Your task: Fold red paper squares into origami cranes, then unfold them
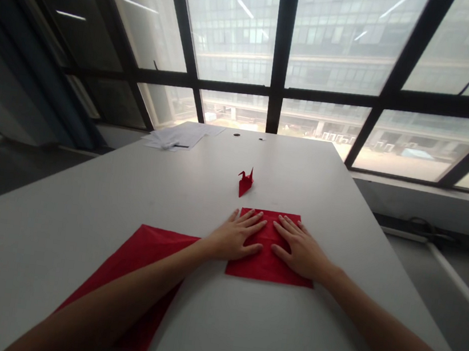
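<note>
A red square sheet of paper point(266, 263) lies flat on the white table point(342, 212) in front of me. My left hand point(237, 236) rests palm down on the sheet's left half, fingers spread. Palm down on the right half is my right hand point(300, 250), its fingers also apart. Neither hand grips anything. Beyond the sheet stands a small red folded paper crane point(245, 181). A second red sheet point(136, 266) lies under my left forearm, partly hidden by it.
White papers point(179, 135) lie at the table's far left corner, with two small dark spots point(248, 137) near the far edge. Large windows with dark frames run behind the table. The floor drops away on both sides.
</note>
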Demonstrator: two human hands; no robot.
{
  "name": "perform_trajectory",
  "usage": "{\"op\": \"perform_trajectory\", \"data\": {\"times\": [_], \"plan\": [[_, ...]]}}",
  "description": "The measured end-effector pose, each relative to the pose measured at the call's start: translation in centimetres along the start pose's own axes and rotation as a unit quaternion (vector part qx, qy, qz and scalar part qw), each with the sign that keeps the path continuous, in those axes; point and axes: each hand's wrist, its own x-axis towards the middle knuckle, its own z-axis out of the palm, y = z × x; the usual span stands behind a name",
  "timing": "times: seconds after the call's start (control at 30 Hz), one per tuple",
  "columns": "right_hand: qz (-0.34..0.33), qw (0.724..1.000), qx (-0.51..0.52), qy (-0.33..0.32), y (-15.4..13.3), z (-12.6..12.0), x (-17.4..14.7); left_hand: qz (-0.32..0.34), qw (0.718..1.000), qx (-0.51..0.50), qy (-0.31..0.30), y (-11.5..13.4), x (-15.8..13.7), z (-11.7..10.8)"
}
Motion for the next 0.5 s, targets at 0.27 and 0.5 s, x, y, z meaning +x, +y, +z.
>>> {"op": "perform_trajectory", "data": {"times": [0.27,0.5], "plan": [[-0.007,1.0,-0.009,-0.022,0.7,-0.4,0.0,0.008,1.0,0.002,-0.009,-0.2,0.1,0.0],[-0.005,1.0,-0.004,-0.005,1.8,-0.5,0.1,-0.008,1.0,-0.002,-0.014,-0.1,0.1,-0.1]]}}
